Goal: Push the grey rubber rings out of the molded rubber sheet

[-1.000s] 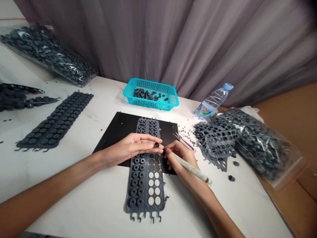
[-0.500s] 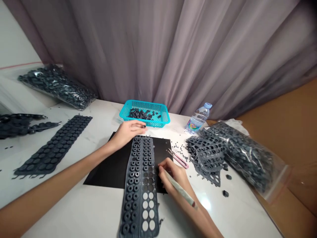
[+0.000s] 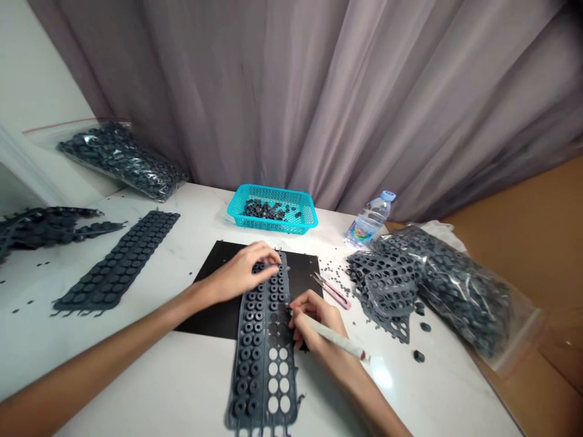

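Observation:
My right hand (image 3: 321,318) grips a pale, pen-like tool (image 3: 341,341) with a reddish back end. Its fingertips are at the right edge of a long dark grey rubber sheet (image 3: 263,364), beside a row of holes. The sheet carries rows of round, ring-like rubber pieces; in the near part of its right half there are bare round holes. Over the far end of the sheet is my left hand (image 3: 248,270), thumb and fingers apart, with nothing visible between them. Under the sheet's far part lies a black mat (image 3: 209,315).
Behind the mat stands a turquoise basket (image 3: 310,218) holding loose dark pieces. Pink-handled snips (image 3: 334,291), a water bottle (image 3: 370,218), punched-out sheets (image 3: 387,291) and a filled plastic bag (image 3: 464,297) lie right. Another sheet (image 3: 118,261) and bag (image 3: 122,158) are left.
My left hand has moved from beside the basket back over the far end of the sheet. A dark bit at its fingertips no longer shows. My right hand stays by the holes with the tool.

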Action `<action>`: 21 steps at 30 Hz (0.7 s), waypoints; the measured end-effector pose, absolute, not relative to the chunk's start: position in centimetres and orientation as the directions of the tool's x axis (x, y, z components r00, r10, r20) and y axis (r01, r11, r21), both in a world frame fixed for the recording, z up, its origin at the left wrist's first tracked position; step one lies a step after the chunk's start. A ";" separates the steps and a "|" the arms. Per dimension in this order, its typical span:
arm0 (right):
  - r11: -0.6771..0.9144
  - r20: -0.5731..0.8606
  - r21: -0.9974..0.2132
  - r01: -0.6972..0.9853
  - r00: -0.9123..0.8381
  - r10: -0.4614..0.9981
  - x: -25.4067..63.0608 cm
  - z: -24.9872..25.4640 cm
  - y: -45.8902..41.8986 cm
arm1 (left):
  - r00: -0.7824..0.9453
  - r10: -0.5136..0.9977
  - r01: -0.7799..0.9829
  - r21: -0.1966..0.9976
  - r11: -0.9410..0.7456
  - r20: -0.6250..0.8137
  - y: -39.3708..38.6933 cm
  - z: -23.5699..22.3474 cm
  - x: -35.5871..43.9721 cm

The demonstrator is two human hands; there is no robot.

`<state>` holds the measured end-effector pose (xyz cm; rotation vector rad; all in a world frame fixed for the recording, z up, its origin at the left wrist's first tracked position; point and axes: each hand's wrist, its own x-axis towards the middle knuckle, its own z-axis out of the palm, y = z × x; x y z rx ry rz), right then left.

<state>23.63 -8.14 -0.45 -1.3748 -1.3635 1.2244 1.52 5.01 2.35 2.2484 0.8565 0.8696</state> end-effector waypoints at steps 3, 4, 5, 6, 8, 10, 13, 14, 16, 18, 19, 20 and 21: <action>-0.103 -0.109 -0.987 0.121 -0.043 0.993 22.9 -0.4 -8.0 | 0.695 0.662 0.332 0.692 -0.641 0.280 0.7 1.7 1.0; -0.111 -0.116 -0.988 0.112 -0.040 0.992 22.7 -0.4 -8.0 | 0.712 0.656 0.343 0.693 -0.634 0.248 0.0 1.4 0.9; -0.118 -0.123 -0.987 0.108 -0.040 0.992 22.7 -0.3 -8.0 | 0.721 0.657 0.356 0.695 -0.624 0.221 -0.5 1.1 0.7; -0.123 -0.128 -0.987 0.106 -0.045 0.991 22.6 -0.2 -8.0 | 0.729 0.655 0.370 0.693 -0.619 0.196 -0.7 0.9 0.5; -0.121 -0.127 -0.988 0.092 -0.068 0.990 22.7 -0.2 -8.0 | 0.741 0.649 0.383 0.683 -0.621 0.175 -0.8 0.6 0.3; -0.119 -0.125 -0.991 0.068 -0.092 0.988 22.8 -0.3 -8.0 | 0.756 0.630 0.379 0.667 -0.641 0.177 -0.9 0.7 0.2; -0.140 -0.145 -0.989 0.052 -0.108 0.983 22.9 -0.6 -8.1 | 0.777 0.597 0.358 0.642 -0.678 0.197 -1.3 1.2 0.2; -0.147 -0.153 -0.987 0.059 -0.111 0.982 22.9 -0.6 -8.2 | 0.782 0.590 0.353 0.638 -0.684 0.200 -1.4 1.3 0.3; -0.148 -0.156 -0.986 0.075 -0.119 0.981 22.8 -0.6 -8.3 | 0.787 0.581 0.347 0.630 -0.695 0.208 -1.5 1.4 0.3; -0.138 -0.148 -0.987 0.087 -0.122 0.981 22.8 -0.6 -8.4 | 0.789 0.576 0.346 0.617 -0.706 0.216 -1.5 1.3 0.4; -0.134 -0.145 -0.987 0.093 -0.123 0.982 22.7 -0.5 -8.4 | 0.789 0.573 0.346 0.612 -0.711 0.220 -1.5 1.3 0.4; -0.131 -0.142 -0.986 0.099 -0.122 0.982 22.7 -0.4 -8.5 | 0.789 0.572 0.346 0.607 -0.716 0.225 -1.5 1.1 0.5; -0.129 -0.142 -0.986 0.105 -0.123 0.982 22.7 -0.3 -8.5 | 0.787 0.573 0.347 0.603 -0.718 0.230 -1.4 1.0 0.5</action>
